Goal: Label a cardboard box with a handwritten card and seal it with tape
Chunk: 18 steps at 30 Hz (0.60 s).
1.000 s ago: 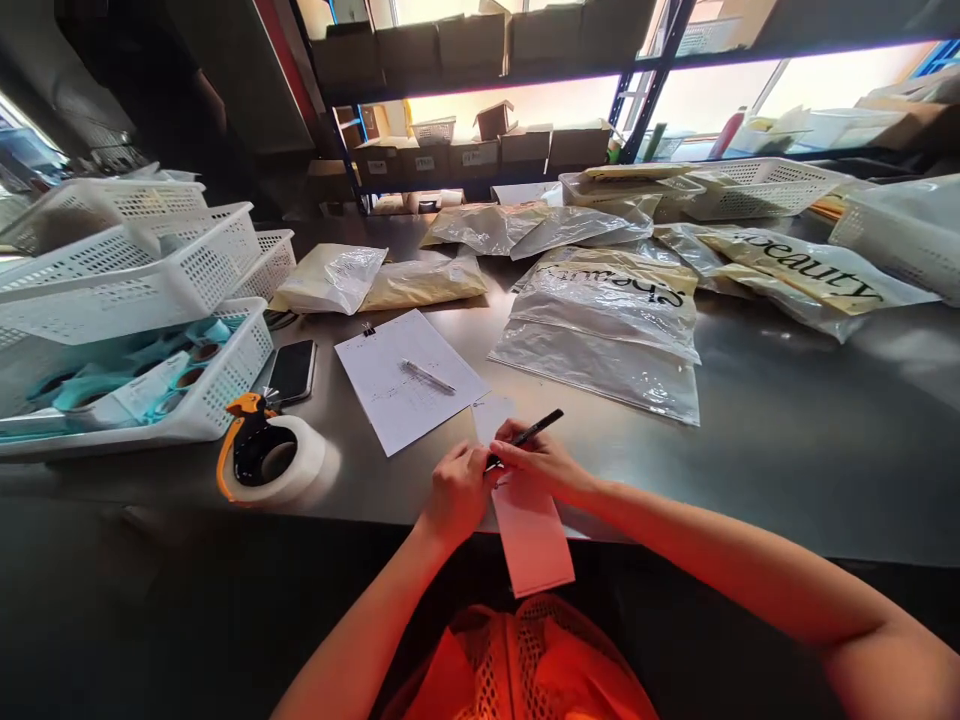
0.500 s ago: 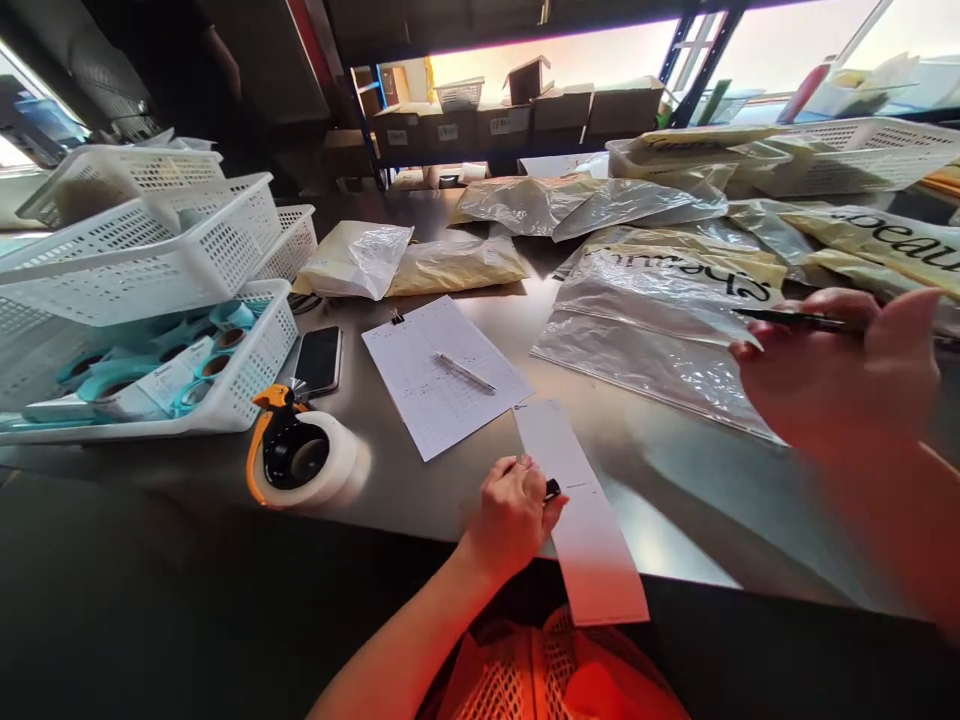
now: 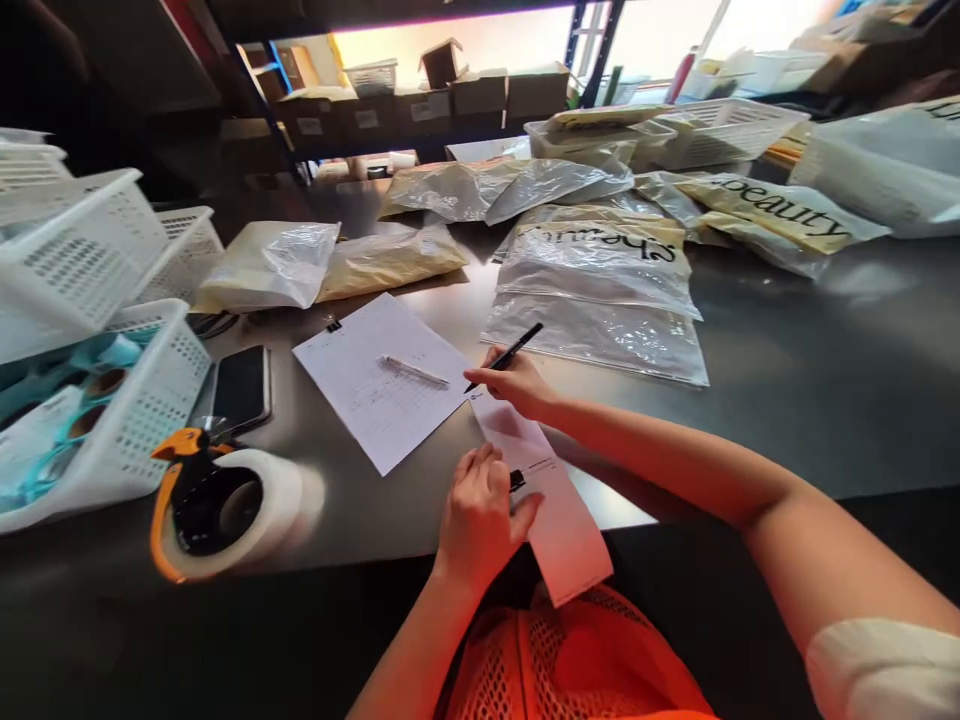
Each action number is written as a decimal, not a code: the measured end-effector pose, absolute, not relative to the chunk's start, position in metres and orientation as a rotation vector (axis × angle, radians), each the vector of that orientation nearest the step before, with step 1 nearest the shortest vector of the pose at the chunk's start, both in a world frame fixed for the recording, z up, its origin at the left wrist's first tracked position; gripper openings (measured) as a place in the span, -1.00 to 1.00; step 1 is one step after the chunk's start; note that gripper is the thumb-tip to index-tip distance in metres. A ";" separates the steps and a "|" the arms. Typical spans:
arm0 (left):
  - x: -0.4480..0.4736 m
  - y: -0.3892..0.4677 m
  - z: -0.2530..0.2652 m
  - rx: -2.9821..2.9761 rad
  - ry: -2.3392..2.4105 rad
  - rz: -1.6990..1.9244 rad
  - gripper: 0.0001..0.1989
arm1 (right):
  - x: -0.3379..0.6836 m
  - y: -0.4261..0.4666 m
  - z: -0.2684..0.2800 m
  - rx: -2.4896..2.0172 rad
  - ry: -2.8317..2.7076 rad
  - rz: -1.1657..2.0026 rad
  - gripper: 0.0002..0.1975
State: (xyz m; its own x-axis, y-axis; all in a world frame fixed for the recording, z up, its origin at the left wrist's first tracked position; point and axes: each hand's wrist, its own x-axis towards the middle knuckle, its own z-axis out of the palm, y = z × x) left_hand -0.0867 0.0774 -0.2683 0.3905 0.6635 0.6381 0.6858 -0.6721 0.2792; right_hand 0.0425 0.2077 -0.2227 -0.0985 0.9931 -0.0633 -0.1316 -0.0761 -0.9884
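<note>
My right hand (image 3: 521, 385) is closed round a black pen (image 3: 523, 342), its tip pointing down near the printed top end of a long white paper strip (image 3: 566, 520). My left hand (image 3: 480, 510) rests on the strip's left side, fingers curled, with a small black pen cap (image 3: 517, 480) showing between finger and thumb. Just left of the strip lies a sheet of paper (image 3: 375, 430) with a black binder clip (image 3: 333, 325) at its corner. A white pen (image 3: 414, 370) lies across that sheet. The strip's lower end hangs past the table edge.
To the left are a tape dispenser (image 3: 169, 520), a phone (image 3: 240, 385) and white baskets (image 3: 161, 375) of blue-green rolls. Plastic bags (image 3: 592, 330) lie beyond the paper, with yellowish packages (image 3: 397, 262) further left. Shelves with cardboard boxes (image 3: 480, 100) stand behind.
My right hand has come in from the far right with the black pen, down to the top of the paper strip. My left hand stays on the strip. The view has swung right.
</note>
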 end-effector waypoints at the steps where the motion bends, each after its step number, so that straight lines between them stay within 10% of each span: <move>1: -0.088 0.077 -0.268 -2.618 -1.260 -1.163 -0.62 | 0.044 0.210 -0.227 -1.126 -1.179 1.332 -0.50; 18: -0.087 0.076 -0.259 -2.712 -1.216 -1.104 -0.64 | 0.057 0.201 -0.216 -1.087 -1.274 1.051 -0.56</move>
State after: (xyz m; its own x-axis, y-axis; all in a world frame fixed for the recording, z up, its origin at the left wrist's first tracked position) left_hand -0.0870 0.0762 -0.2595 0.4633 0.6659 0.5848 0.6459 -0.7055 0.2916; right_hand 0.0575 0.2013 -0.2157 0.0265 0.9826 0.1840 0.0058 0.1839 -0.9829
